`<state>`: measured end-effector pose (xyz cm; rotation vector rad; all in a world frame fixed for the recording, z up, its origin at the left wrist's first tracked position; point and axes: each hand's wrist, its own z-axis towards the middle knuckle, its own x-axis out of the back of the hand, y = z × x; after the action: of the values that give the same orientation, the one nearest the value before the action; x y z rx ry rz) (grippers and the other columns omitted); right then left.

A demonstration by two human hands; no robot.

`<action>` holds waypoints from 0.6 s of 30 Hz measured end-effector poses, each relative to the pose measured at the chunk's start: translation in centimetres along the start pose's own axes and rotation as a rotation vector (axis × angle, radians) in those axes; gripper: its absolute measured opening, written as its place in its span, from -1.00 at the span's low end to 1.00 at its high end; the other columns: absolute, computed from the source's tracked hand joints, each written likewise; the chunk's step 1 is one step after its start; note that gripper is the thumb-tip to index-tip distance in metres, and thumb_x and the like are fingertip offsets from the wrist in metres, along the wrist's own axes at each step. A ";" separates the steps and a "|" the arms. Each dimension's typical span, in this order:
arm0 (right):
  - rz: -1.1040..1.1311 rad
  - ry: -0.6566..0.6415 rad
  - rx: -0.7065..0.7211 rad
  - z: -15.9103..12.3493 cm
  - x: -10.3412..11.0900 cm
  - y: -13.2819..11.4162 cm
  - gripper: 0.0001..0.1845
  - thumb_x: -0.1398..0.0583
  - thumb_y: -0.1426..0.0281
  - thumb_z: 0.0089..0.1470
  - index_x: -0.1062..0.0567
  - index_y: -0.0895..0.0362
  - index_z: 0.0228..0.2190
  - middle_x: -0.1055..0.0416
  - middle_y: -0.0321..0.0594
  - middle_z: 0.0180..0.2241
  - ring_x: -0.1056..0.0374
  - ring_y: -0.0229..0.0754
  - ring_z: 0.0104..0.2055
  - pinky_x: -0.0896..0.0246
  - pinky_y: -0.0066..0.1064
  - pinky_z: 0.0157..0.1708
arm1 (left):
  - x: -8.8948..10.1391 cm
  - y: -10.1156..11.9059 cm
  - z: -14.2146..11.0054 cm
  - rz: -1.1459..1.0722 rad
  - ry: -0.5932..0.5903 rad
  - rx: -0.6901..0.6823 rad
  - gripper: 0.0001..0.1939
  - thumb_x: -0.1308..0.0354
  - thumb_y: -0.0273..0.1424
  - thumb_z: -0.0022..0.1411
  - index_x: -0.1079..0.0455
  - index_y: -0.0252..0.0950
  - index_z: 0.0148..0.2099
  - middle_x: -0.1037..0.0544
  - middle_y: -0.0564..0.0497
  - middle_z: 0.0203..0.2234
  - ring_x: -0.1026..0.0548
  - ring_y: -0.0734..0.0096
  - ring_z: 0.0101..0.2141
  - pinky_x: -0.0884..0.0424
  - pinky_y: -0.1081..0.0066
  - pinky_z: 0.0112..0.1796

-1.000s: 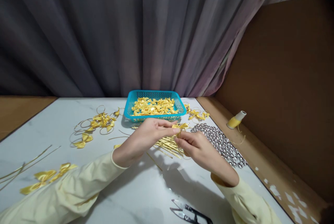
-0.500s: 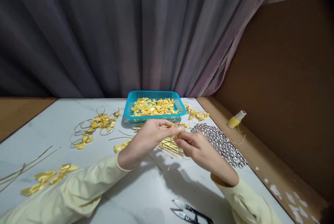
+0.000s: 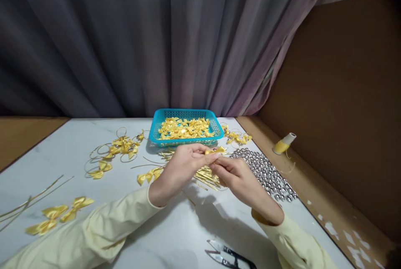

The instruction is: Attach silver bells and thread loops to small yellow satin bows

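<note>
A small yellow satin bow (image 3: 216,150) is pinched between the thumb and fingers of my left hand (image 3: 184,164). My right hand (image 3: 236,177) meets it from the right, fingers curled and closed just below the bow; what lies inside them is hidden. Under both hands is a pile of gold twist ties (image 3: 206,177). Another yellow bow (image 3: 149,175) lies beside my left wrist. To the right of my right hand, many shiny silver bells or beads (image 3: 266,173) are spread out.
A blue plastic basket (image 3: 151,133) of yellow bows stands at the back. Bows with gold loops (image 3: 123,145) lie left of it, more (image 3: 238,137) right. Loose bows (image 3: 77,208) lie front left. Black-handled thread snips (image 3: 230,256) lie in front; a yellow thread spool (image 3: 283,144) stands right.
The yellow bow now shows more fully above my left fingertips. My left hand and forearm have shifted slightly right; my right hand has barely moved.
</note>
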<state>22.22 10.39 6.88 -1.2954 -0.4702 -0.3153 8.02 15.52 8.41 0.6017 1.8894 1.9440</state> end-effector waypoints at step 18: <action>-0.019 0.032 0.077 0.0 0.0 0.1 -0.65 -0.02 0.36 0.11 -0.25 0.18 -0.67 0.03 -0.43 -0.71 0.11 -0.41 -0.65 0.16 -0.54 -0.63 | -0.1 0.2 -0.1 0.063 0.011 -0.023 -0.81 -0.17 -0.30 0.06 -0.39 -0.35 -0.44 -0.46 0.06 -0.53 -0.38 0.46 -0.46 -0.23 0.48 -0.45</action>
<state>22.31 10.46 6.79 -1.2097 -0.4634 -0.3297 8.05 15.41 8.56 0.6523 1.8731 2.0088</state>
